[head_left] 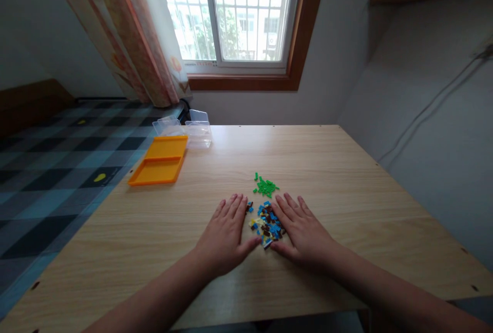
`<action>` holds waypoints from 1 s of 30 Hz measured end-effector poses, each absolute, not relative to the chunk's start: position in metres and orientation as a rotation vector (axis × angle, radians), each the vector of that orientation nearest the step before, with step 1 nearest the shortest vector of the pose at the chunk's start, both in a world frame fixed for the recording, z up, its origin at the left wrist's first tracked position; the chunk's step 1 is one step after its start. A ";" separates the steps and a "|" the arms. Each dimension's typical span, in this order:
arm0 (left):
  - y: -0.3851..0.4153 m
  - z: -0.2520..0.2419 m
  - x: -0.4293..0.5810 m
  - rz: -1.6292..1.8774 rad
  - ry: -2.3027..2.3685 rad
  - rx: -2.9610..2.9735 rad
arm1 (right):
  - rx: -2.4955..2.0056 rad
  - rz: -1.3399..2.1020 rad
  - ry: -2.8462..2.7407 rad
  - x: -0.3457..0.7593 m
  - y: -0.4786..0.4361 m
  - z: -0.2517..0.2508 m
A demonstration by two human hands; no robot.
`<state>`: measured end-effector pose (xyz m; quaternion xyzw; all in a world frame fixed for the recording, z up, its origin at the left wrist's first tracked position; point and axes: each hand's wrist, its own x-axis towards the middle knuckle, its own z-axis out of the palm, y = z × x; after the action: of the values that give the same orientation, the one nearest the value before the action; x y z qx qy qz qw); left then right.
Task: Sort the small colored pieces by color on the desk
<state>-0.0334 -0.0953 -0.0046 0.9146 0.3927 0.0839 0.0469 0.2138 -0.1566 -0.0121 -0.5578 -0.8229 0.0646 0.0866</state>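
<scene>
the left hand (227, 233) and right hand (304, 233) lie flat, thumbs spread, flanking the mixed toy-brick pile (272, 228); green bricks (265, 187) lie beyond it.

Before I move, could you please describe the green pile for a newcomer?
On the table, the left hand and right hand flank a mixed pile. Just beyond it lies the green pile, set apart by being all green, without its neighbour's blue, brown and yellow.
</scene>
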 end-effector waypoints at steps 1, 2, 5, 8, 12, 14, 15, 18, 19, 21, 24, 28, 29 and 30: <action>-0.095 -0.002 -0.031 0.222 1.185 2.782 | -1.665 0.188 -2.448 0.213 -0.157 -0.012; -0.094 0.001 -0.029 0.191 1.170 2.775 | -1.668 0.180 -2.440 0.213 -0.157 -0.012; -0.093 0.009 -0.024 0.148 1.104 2.778 | -1.680 0.147 -2.408 0.211 -0.157 -0.013; -0.094 0.014 -0.023 0.136 1.023 2.799 | -1.706 0.150 -2.392 0.209 -0.155 -0.012; -0.097 0.017 -0.026 0.092 0.939 2.807 | -1.724 0.202 -2.412 0.207 -0.150 -0.008; -0.098 0.017 -0.027 0.088 0.904 2.811 | -1.706 0.219 -2.425 0.207 -0.148 -0.006; -0.099 0.016 -0.028 0.087 0.887 2.813 | -1.695 0.230 -2.432 0.207 -0.148 -0.005; -0.100 0.016 -0.030 0.080 0.846 2.803 | -1.656 0.266 -2.462 0.209 -0.147 -0.002; -0.100 0.016 -0.031 0.081 0.835 2.794 | -1.643 0.271 -2.467 0.209 -0.148 -0.002; -0.100 0.017 -0.031 0.100 0.834 2.772 | -1.619 0.268 -2.466 0.209 -0.148 -0.002; -0.100 0.019 -0.029 0.154 0.842 2.748 | -1.594 0.254 -2.448 0.209 -0.148 -0.004; -0.099 0.016 -0.026 0.207 0.769 2.740 | -1.570 0.256 -2.434 0.208 -0.147 -0.006; -0.098 0.014 -0.027 0.225 0.751 2.736 | -1.557 0.255 -2.429 0.208 -0.147 -0.006; -0.098 0.012 -0.028 0.253 0.735 2.730 | -1.539 0.253 -2.424 0.209 -0.148 -0.006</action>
<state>-0.0277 -0.0977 0.0121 0.9507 0.2560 0.0881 0.1512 0.2093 -0.1477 -0.0061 -0.5295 -0.8339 0.0870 0.1294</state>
